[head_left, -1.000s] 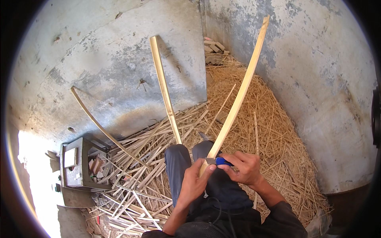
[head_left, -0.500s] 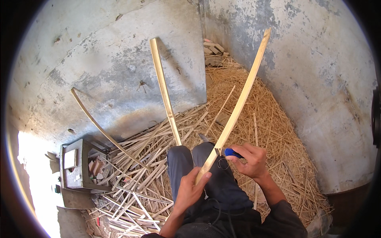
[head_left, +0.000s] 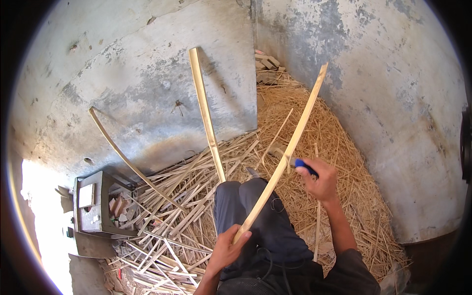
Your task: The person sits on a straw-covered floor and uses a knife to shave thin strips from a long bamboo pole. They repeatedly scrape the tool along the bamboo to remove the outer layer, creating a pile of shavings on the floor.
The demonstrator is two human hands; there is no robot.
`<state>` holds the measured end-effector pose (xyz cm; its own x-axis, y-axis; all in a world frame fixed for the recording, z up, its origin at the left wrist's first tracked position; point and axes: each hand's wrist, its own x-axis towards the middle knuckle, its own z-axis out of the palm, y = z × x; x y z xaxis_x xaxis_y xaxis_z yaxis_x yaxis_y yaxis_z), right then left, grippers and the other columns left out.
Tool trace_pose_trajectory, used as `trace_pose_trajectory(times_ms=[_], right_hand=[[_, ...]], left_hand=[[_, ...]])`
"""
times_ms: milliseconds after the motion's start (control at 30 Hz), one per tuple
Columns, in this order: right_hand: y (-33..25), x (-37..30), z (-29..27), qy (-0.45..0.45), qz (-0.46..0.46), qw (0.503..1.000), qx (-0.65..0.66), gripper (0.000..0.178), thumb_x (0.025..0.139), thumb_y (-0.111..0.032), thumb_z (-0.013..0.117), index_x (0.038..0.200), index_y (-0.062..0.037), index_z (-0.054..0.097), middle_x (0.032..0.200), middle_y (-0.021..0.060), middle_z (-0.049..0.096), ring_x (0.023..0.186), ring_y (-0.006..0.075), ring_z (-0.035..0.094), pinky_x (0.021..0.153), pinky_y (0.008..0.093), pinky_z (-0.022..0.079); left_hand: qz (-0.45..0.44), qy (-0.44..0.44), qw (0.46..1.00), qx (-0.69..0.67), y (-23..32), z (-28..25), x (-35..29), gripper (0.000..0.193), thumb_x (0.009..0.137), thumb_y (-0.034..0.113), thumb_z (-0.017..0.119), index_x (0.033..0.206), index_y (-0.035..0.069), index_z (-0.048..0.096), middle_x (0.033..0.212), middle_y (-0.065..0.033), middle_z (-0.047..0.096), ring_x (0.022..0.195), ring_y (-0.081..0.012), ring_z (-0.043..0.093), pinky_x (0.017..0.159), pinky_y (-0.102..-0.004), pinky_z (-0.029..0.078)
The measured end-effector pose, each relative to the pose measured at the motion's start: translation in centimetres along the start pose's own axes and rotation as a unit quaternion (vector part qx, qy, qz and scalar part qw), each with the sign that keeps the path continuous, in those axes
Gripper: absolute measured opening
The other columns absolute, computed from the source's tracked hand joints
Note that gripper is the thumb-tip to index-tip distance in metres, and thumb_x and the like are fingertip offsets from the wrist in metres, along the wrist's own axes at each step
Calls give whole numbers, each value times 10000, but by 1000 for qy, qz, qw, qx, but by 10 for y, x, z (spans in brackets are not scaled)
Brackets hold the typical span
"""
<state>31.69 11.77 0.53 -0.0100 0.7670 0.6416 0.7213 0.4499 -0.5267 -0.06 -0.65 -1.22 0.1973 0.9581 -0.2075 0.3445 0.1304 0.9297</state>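
A long, pale split-bamboo strip (head_left: 301, 125) slants up and away from my lap, its far end raised toward the wall corner. My left hand (head_left: 228, 250) is closed around its near end, just above my thighs. In my right hand (head_left: 321, 181) is a knife with a blue handle (head_left: 306, 167), gripped in closed fingers. The knife meets the strip from the right, about midway along it, beyond my knees. Most of the blade is hidden or blurred by the strip.
Another bamboo strip (head_left: 203, 105) leans on the wall (head_left: 142, 73) beyond my knees, and a thinner one (head_left: 118, 151) leans further left. Cut strips (head_left: 169, 209) and straw-like shavings (head_left: 351, 196) cover the floor. A dark wooden box (head_left: 101, 216) lies at left.
My right hand with the knife has moved up and away along the strip, from near my knee to beyond it. My left hand and the strip have come slightly nearer and lower.
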Motion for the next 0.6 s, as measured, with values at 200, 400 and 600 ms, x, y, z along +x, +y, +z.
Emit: trace_pose_trajectory(times_ms=[200,400,600], right_hand=[[21,13,2,-10,2,1000,5,388,974,-407,780,1072,-34,825,931,151,806,769,258,785,669,361,605],[45,23,5,2,31,999,-36,444,991,-453,758,1081,-23,827,899,137,804,725,229,759,639,340,574],[89,39,-2,37,51,996,-60,466,1000,-487,740,1126,-47,827,858,106,800,670,209,720,610,347,547]], left_hand=[[-29,3,999,26,-4,-9,-14,347,1064,288,711,910,-3,602,674,-34,441,650,-105,388,571,-336,357],[-16,-2,998,60,-17,-14,-18,340,1051,293,726,933,-5,613,676,-67,473,636,-151,408,580,-363,386],[-49,-27,997,49,-24,-16,-30,348,1041,315,732,958,-7,630,691,-109,483,655,-186,454,615,-380,413]])
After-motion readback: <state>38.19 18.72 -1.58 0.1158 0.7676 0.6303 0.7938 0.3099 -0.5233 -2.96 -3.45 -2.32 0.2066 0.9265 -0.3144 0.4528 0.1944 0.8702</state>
